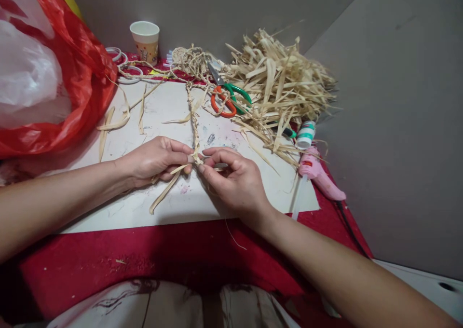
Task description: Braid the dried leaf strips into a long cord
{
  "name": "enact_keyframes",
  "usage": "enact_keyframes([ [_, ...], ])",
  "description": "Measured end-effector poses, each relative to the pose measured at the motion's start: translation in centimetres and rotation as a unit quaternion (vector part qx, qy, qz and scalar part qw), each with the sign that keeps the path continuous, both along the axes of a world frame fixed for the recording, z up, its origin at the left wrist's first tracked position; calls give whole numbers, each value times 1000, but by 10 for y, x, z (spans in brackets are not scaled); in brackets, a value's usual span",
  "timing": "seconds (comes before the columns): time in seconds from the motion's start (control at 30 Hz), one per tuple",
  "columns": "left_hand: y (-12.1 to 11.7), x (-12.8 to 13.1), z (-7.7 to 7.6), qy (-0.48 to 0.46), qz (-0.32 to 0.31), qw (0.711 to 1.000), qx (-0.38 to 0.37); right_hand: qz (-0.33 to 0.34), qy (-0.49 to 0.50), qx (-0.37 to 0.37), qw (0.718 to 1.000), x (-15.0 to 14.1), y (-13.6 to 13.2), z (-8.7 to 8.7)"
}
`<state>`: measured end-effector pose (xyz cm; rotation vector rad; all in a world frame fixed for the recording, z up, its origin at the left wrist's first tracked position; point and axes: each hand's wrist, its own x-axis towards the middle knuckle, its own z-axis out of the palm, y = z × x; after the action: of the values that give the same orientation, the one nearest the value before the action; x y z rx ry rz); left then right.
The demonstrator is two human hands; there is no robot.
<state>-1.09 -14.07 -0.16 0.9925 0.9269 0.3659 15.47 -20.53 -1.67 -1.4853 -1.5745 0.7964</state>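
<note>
A thin braid of dry, straw-coloured husk strips (194, 120) runs from the back of the white board down to my fingers. My left hand (156, 160) pinches the braid's near end from the left. From the right, my right hand (233, 176) grips the same end between thumb and fingers. One loose husk strip (164, 193) sticks out below my left fingers toward me. Other strand ends are partly hidden by my hands. Behind them, the braid leads back to a coiled heap of braided cord (192, 58).
Scissors (226, 96) with red and green handles lie by a large pile of husk strips (278, 77). A pink glue gun (320, 173) and a white-green roll (306, 134) sit right. A paper cup (145, 43) stands at the back, a red plastic bag (97, 77) left.
</note>
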Motion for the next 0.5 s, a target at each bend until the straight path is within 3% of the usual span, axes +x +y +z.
enact_keyframes([
  [0.33, -1, 1, 0, 45, -7, 998, 41, -34, -11, 21, 999, -2, -1, -9],
  [0.5, -1, -1, 0, 87, -37, 989, 109, -19, 79, -116, 990, -1, -1, 6],
])
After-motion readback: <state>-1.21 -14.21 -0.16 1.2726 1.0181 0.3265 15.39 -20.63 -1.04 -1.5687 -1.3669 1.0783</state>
